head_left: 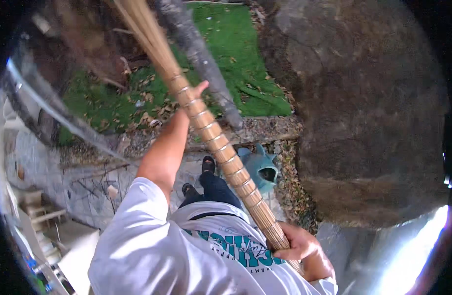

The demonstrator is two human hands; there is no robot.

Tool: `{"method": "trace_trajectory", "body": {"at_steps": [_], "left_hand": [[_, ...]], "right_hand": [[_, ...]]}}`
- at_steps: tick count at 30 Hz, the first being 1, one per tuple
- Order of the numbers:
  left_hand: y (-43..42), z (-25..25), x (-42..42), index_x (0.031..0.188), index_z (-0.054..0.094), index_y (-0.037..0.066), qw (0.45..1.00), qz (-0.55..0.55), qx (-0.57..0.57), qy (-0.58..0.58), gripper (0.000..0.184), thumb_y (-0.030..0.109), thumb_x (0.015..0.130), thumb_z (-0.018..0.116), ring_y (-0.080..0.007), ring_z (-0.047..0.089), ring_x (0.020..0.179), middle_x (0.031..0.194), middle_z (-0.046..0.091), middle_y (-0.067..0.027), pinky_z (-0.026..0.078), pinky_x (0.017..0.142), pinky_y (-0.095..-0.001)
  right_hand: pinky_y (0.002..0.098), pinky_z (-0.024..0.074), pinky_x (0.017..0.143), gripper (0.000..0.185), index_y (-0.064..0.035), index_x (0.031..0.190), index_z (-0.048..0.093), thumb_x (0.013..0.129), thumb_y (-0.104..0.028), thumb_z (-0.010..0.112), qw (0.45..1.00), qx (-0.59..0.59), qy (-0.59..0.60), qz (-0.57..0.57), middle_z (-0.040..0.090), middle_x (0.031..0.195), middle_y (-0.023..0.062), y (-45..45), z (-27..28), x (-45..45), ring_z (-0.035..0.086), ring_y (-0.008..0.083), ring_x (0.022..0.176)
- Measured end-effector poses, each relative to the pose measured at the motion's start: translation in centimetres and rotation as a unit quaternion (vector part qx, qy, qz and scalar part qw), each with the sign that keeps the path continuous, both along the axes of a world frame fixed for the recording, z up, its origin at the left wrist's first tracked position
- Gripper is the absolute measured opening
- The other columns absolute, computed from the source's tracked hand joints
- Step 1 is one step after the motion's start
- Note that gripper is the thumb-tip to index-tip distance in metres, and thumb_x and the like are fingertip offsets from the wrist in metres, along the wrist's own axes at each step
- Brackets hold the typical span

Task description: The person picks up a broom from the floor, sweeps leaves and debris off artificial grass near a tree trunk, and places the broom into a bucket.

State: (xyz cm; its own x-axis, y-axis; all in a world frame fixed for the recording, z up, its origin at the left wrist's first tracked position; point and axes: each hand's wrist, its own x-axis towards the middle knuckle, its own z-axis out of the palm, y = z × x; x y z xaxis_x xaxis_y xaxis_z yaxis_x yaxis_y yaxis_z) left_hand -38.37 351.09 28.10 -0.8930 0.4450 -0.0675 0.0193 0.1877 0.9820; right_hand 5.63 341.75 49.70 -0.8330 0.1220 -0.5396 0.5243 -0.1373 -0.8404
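Note:
A long stick broom (218, 140), a bundle of thin tan sticks bound with several wire rings, runs slantwise from the top left down to my waist. Its loose stick ends spread at the top of the view. Round its lower end my right hand (298, 242) is closed, close to my shirt. Farther up, with the arm stretched out, my left hand (200, 89) holds the broom from behind; the bundle hides most of that hand and only some fingertips show.
Dry leaves (146, 96) lie scattered over green artificial turf (226, 39). A grey trunk or pole (202, 56) rises from a stone kerb (270, 128). Beside my feet sits a teal open-mouthed animal figure (259, 169). A huge brown rock (368, 113) fills the right side.

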Motion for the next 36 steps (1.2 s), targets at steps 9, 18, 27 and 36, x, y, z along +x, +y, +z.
{"method": "trace_trajectory", "body": {"at_steps": [9, 18, 27, 36], "left_hand": [[6.9, -3.2, -3.6, 0.094, 0.060, 0.004, 0.975, -0.176, 0.124, 0.060, 0.024, 0.026, 0.085, 0.056, -0.0273, 0.057, 0.096, 0.112, 0.059, -0.0134, 0.040, 0.090, -0.0381], [2.7, 1.2, -5.4, 0.122, 0.042, 0.003, 0.824, -0.164, -0.251, 0.480, 0.050, 0.016, 0.077, 0.061, -0.0402, 0.055, 0.095, 0.132, 0.035, -0.0193, 0.050, 0.075, -0.0467], [0.6, -2.6, -8.0, 0.122, 0.043, 0.006, 0.818, -0.141, -0.343, 0.440, 0.047, 0.017, 0.080, 0.061, -0.0353, 0.055, 0.096, 0.123, 0.042, -0.0150, 0.052, 0.075, -0.0450], [-0.2, -6.5, -10.3, 0.097, 0.056, 0.003, 0.783, -0.132, -0.360, 0.490, 0.030, 0.028, 0.080, 0.058, -0.0332, 0.056, 0.091, 0.102, 0.055, -0.0183, 0.050, 0.068, -0.0453]], "right_hand": [[0.0298, 0.0427, 0.086, 0.070, 0.0067, 0.128, 0.039, 0.072, -0.017, 0.074, 0.999, 0.021, 0.034, 0.030, 0.058, 0.112, 0.0125, 2.2, 1.0, -1.1, 0.052, 0.0153, 0.100], [0.0293, 0.0474, 0.076, 0.064, 0.0053, 0.126, 0.042, 0.075, -0.020, 0.072, 0.994, 0.036, 0.041, 0.098, 0.063, 0.099, 0.0133, 3.8, 1.2, -2.7, 0.060, 0.0180, 0.087], [0.0346, 0.0484, 0.075, 0.075, 0.0029, 0.133, 0.033, 0.076, -0.027, 0.071, 0.990, 0.026, 0.028, 0.136, 0.061, 0.099, 0.0225, 4.7, 1.1, -3.6, 0.063, 0.0313, 0.088], [0.0353, 0.0485, 0.073, 0.075, 0.0034, 0.132, 0.032, 0.076, -0.027, 0.071, 0.986, 0.025, 0.019, 0.166, 0.061, 0.098, 0.0228, 5.2, 1.2, -4.4, 0.063, 0.0319, 0.087]]}}
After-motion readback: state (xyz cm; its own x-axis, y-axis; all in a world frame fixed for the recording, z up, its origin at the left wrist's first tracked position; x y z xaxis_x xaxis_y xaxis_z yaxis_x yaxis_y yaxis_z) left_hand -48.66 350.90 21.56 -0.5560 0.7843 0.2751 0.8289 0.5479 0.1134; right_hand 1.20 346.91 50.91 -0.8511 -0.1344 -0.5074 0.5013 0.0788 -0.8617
